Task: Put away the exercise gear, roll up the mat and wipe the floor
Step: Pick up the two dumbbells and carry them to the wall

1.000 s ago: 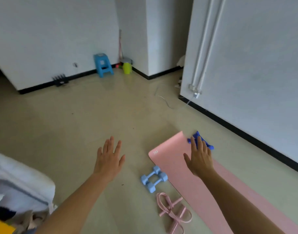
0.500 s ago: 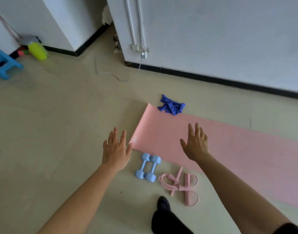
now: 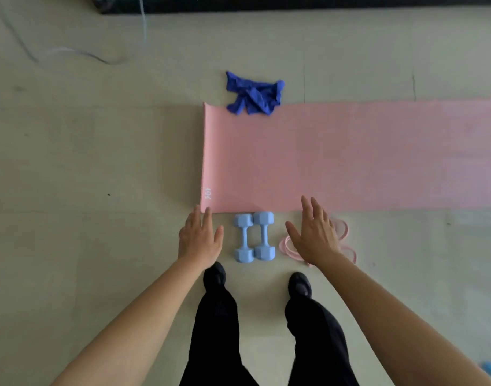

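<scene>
Both grips are wide and hold nothing. The left grip (image 3: 199, 240) hangs with straight fingers just left of the two light blue dumbbells (image 3: 264, 235). The right grip (image 3: 315, 238) is spread just to their right, over a pink looped pull band (image 3: 342, 230), and hides part of it. How high either one is above the floor (image 3: 99, 162) cannot be told.

The dumbbells lie side by side, touching, with their far heads right at the near edge of the pink mat (image 3: 350, 154). With so little gap between the handles, a finger curling round one could get pinched against the other. One grip taking both may not close fully, and a slip would drop them near the black shoes (image 3: 215, 275) just behind.

The band looks floppy and crossed over itself. Lifted by one loop, the rest may swing or drag into the dumbbells.

The mat lies flat and unrolled. A crumpled blue cloth (image 3: 254, 94) sits across its far edge near the end, half on the floor. If rolling starts from that end before the cloth is lifted, the cloth likely gets wound in.
</scene>
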